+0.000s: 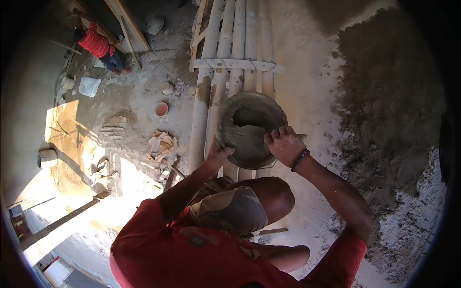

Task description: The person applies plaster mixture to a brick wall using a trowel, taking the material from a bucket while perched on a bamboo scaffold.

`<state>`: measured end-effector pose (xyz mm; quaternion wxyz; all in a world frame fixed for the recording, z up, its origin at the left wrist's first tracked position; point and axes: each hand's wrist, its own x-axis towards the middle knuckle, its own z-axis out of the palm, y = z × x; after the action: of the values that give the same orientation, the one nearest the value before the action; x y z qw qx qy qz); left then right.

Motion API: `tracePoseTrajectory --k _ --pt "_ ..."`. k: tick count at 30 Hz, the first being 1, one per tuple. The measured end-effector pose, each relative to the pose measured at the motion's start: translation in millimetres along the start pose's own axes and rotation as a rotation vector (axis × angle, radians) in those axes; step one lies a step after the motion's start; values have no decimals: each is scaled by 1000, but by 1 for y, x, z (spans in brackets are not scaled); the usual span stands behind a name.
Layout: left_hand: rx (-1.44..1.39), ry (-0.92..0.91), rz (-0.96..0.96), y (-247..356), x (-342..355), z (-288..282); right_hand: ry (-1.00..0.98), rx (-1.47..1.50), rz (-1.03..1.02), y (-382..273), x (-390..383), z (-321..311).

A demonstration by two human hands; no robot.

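A round, mortar-coated bucket rests on white-smeared bamboo poles in front of me, with grey mortar and a dark hollow inside it. My left hand is closed on its near left rim. My right hand is wrapped round the handle of a trowel at the right rim, its blade lying in the mortar. My bare knee is just below the bucket.
A pole scaffold crossed by a batten runs away from me. Right is a wall patched with wet render. Down at left are a person in red stripes, a small pot, crumpled sacks and a pail.
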<state>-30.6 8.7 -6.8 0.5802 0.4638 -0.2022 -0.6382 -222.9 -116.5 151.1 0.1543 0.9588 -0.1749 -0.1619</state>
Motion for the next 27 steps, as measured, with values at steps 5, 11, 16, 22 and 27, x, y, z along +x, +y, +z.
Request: tracePoseTrajectory --k 5,11,16,22,27 --pt "-77 -44 83 -7 0 -8 -27 185 279 49 -27 -36" --pt "16 -62 56 -1 2 -5 173 877 757 67 1 31" --pt "30 -99 31 10 0 -4 132 1069 504 41 54 48" --pt "85 -149 35 14 -1 -4 57 679 306 19 20 26" --pt "180 -222 -65 28 -2 -10 135 308 256 37 -31 20"
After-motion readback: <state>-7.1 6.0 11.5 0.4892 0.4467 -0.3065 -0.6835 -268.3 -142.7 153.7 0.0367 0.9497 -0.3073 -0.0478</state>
